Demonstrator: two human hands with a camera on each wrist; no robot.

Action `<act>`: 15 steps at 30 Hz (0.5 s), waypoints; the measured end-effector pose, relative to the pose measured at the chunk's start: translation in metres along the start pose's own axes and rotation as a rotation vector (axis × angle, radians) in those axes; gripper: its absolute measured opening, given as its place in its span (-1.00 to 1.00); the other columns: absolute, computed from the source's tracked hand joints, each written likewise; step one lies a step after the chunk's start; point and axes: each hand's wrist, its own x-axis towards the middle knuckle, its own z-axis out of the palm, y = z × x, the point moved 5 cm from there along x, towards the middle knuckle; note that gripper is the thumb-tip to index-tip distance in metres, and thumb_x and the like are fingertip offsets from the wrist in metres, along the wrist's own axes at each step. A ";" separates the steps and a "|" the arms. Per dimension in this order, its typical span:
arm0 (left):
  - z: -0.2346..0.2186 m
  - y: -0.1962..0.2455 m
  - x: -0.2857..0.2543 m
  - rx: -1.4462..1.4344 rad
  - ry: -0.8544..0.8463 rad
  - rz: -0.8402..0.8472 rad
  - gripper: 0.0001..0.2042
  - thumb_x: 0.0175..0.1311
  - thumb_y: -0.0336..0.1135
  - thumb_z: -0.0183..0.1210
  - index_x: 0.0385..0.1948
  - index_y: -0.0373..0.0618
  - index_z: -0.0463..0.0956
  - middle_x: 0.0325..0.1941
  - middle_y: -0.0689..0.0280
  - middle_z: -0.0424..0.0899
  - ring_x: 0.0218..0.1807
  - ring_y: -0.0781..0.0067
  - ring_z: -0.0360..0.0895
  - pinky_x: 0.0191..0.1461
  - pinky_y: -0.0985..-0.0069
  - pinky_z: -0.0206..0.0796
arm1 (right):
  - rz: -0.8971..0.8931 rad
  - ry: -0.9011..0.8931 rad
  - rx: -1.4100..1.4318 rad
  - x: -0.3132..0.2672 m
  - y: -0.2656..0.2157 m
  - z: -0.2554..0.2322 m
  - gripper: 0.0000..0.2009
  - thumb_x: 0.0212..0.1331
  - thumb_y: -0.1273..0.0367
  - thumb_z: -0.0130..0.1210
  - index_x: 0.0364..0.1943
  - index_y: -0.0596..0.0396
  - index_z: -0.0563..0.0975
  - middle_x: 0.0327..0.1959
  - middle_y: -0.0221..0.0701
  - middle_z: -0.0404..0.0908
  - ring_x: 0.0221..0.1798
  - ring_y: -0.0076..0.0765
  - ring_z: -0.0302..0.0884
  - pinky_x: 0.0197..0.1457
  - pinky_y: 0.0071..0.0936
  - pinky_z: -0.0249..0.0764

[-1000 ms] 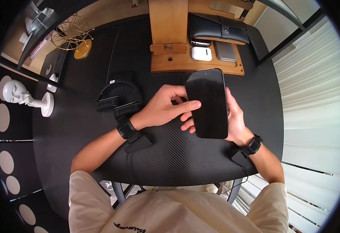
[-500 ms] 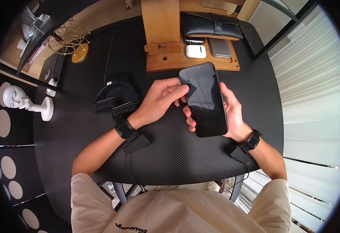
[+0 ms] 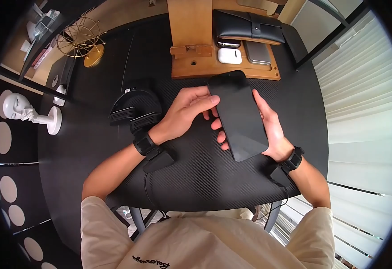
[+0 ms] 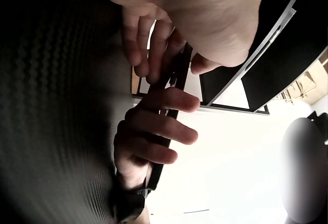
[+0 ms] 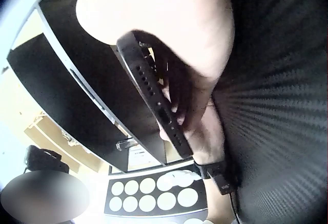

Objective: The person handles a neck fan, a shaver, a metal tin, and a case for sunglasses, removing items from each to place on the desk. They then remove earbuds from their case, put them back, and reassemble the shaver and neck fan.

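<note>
A large black phone (image 3: 238, 119) with a dark screen is held up over the desk, tilted, its top leaning left in the head view. The right hand (image 3: 274, 130) grips it from the right, with fingertips showing round its left edge. With the thumb at the phone's upper left edge and fingers behind it, the left hand (image 3: 182, 112) pinches that corner. The left wrist view shows the phone (image 4: 180, 75) edge-on between both hands. Seen from the right wrist, the phone's bottom edge (image 5: 154, 98) has small holes and a port.
Behind the phone stands a wooden organiser (image 3: 191, 69) with a white earbud case (image 3: 230, 56), a grey case (image 3: 258, 52) and a black pouch (image 3: 249, 29). A round black device (image 3: 135, 101) lies left of the left forearm. Further left are a gold wire ornament (image 3: 94, 56) and a white figure (image 3: 54, 120).
The phone has tilted, its top moving left and its lower end right. The left thumb has moved from the screen's middle left up toward its upper left edge.
</note>
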 end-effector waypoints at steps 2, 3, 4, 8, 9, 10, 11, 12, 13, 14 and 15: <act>-0.002 -0.003 0.001 -0.007 -0.012 0.003 -0.67 0.47 -0.07 0.09 -0.23 -0.20 0.60 -0.32 0.39 0.65 -0.26 0.63 0.56 -0.21 0.61 0.34 | -0.090 0.256 -0.086 0.001 -0.004 -0.002 -0.31 0.51 -0.11 -0.40 0.26 0.30 0.35 0.07 -0.03 0.56 -0.06 0.03 0.65 0.07 -0.01 0.63; 0.000 0.000 0.000 -0.006 -0.015 0.003 -0.67 0.47 -0.07 0.09 -0.23 -0.20 0.60 -0.32 0.39 0.65 -0.26 0.63 0.56 -0.21 0.61 0.34 | -0.094 0.256 -0.085 -0.001 -0.005 -0.004 -0.31 0.51 -0.11 -0.40 0.26 0.30 0.35 0.07 -0.03 0.56 -0.06 0.03 0.65 0.07 -0.01 0.63; 0.002 0.003 -0.001 0.011 -0.014 0.000 -0.67 0.47 -0.07 0.09 -0.24 -0.20 0.60 -0.32 0.38 0.66 -0.25 0.63 0.56 -0.21 0.61 0.34 | -0.078 0.239 -0.136 -0.003 -0.005 -0.006 -0.35 0.52 -0.06 -0.36 0.24 0.30 0.37 0.05 -0.05 0.57 -0.07 -0.01 0.66 0.05 -0.03 0.64; 0.000 0.001 -0.001 0.001 -0.052 -0.001 -0.70 0.45 -0.12 0.12 -0.16 -0.21 0.60 -0.29 0.36 0.67 -0.20 0.63 0.58 -0.22 0.63 0.33 | -0.033 0.260 -0.238 -0.014 -0.012 0.000 -0.45 0.52 0.00 -0.22 0.17 0.28 0.42 -0.03 -0.16 0.60 -0.12 -0.16 0.66 -0.04 -0.19 0.67; 0.000 0.001 -0.001 0.000 -0.050 -0.003 -0.70 0.45 -0.12 0.12 -0.16 -0.21 0.60 -0.29 0.36 0.67 -0.20 0.63 0.58 -0.22 0.63 0.33 | -0.004 0.256 -0.267 -0.015 -0.011 0.000 -0.47 0.51 0.01 -0.17 0.15 0.27 0.45 -0.05 -0.20 0.61 -0.13 -0.25 0.65 -0.06 -0.31 0.66; 0.001 0.002 0.000 -0.053 -0.073 0.007 -0.72 0.44 -0.16 0.14 -0.11 -0.23 0.58 -0.25 0.34 0.67 -0.18 0.61 0.59 -0.19 0.62 0.36 | 0.002 0.256 -0.266 -0.013 -0.008 0.000 -0.47 0.51 0.01 -0.17 0.15 0.27 0.45 -0.05 -0.20 0.61 -0.13 -0.25 0.65 -0.06 -0.31 0.66; 0.002 0.004 0.000 -0.107 -0.095 0.019 -0.72 0.42 -0.20 0.16 -0.06 -0.25 0.57 -0.21 0.31 0.67 -0.15 0.58 0.60 -0.17 0.61 0.38 | -0.035 0.393 -0.344 -0.012 -0.008 -0.005 -0.49 0.50 0.02 -0.12 0.11 0.25 0.48 -0.06 -0.26 0.62 -0.13 -0.35 0.62 -0.05 -0.41 0.61; 0.003 0.004 0.000 -0.111 -0.089 0.019 -0.72 0.42 -0.20 0.16 -0.06 -0.25 0.57 -0.21 0.31 0.67 -0.15 0.58 0.60 -0.17 0.61 0.38 | -0.072 0.528 -0.424 -0.013 -0.010 -0.010 -0.51 0.48 0.02 -0.07 0.07 0.23 0.52 -0.07 -0.32 0.63 -0.13 -0.46 0.60 -0.04 -0.52 0.57; 0.005 0.006 -0.001 -0.106 -0.099 0.022 -0.71 0.40 -0.22 0.17 -0.03 -0.27 0.55 -0.17 0.28 0.67 -0.13 0.55 0.61 -0.12 0.59 0.41 | -0.068 0.526 -0.425 -0.014 -0.010 -0.010 -0.51 0.48 0.02 -0.07 0.07 0.23 0.52 -0.07 -0.32 0.63 -0.13 -0.46 0.60 -0.04 -0.52 0.57; 0.005 0.007 -0.001 -0.099 -0.111 0.026 -0.69 0.38 -0.25 0.18 -0.01 -0.29 0.53 -0.14 0.26 0.67 -0.11 0.52 0.61 -0.07 0.58 0.45 | -0.072 0.495 -0.419 -0.014 -0.011 -0.006 -0.53 0.47 0.03 -0.04 0.05 0.22 0.54 -0.08 -0.36 0.63 -0.13 -0.53 0.57 -0.03 -0.57 0.53; 0.005 0.008 -0.002 -0.097 -0.112 0.025 -0.69 0.38 -0.25 0.18 -0.01 -0.29 0.53 -0.14 0.26 0.67 -0.11 0.52 0.61 -0.07 0.58 0.45 | -0.079 0.465 -0.410 -0.014 -0.011 -0.003 -0.54 0.47 0.04 -0.02 0.02 0.20 0.56 -0.08 -0.40 0.63 -0.12 -0.61 0.54 -0.02 -0.63 0.49</act>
